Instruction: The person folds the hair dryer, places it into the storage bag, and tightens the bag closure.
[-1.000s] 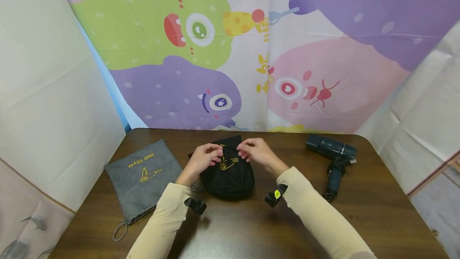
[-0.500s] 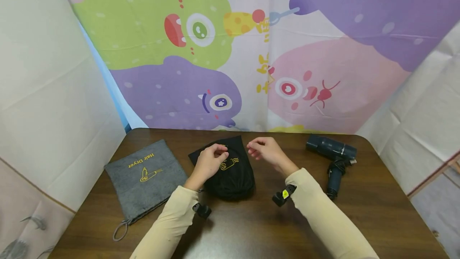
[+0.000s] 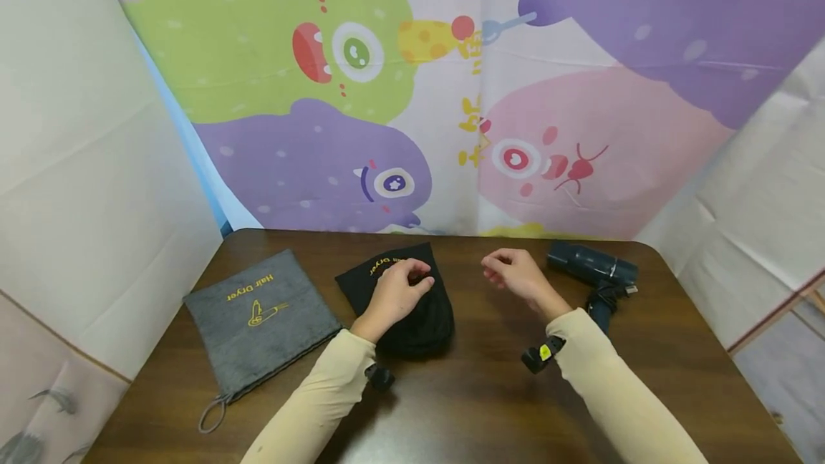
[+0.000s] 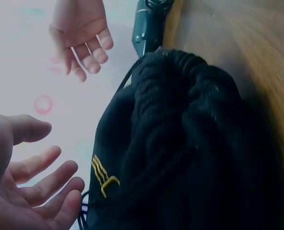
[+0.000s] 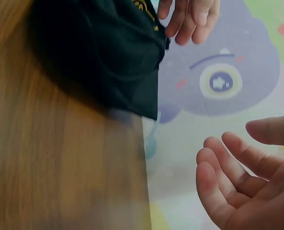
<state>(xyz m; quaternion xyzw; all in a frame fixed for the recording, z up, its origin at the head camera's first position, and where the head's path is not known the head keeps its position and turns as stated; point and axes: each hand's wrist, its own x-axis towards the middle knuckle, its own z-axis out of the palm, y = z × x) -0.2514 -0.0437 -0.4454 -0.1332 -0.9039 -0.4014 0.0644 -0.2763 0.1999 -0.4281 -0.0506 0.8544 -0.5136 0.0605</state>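
Note:
A black drawstring pouch [image 3: 415, 331] with gold "Hair Dryer" lettering lies at the middle of the table, its lower part bulging and its far end flat. Over it is my left hand [image 3: 396, 293], which hides most of the gold drawing. In the left wrist view the gathered mouth of the pouch shows beside loosely curved, empty fingers [image 4: 51, 184]. My right hand [image 3: 518, 278] hovers between the pouch and a dark hair dryer [image 3: 593, 263], fingers loosely bent, with nothing in them. The dryer's handle is partly hidden behind the right forearm.
A flat grey drawstring pouch [image 3: 258, 331] with gold print lies on the left of the brown wooden table [image 3: 451, 414], its cord loop [image 3: 213, 415] toward the near side. Behind the table's far edge hangs a cartoon-printed curtain [image 3: 445, 163]; pale cloth walls [image 3: 97, 127] flank both sides.
My right hand has moved off the black pouch to the right, toward the hair dryer. My left hand has shifted slightly right over the pouch, uncovering its lettering. The pouch stays in place.

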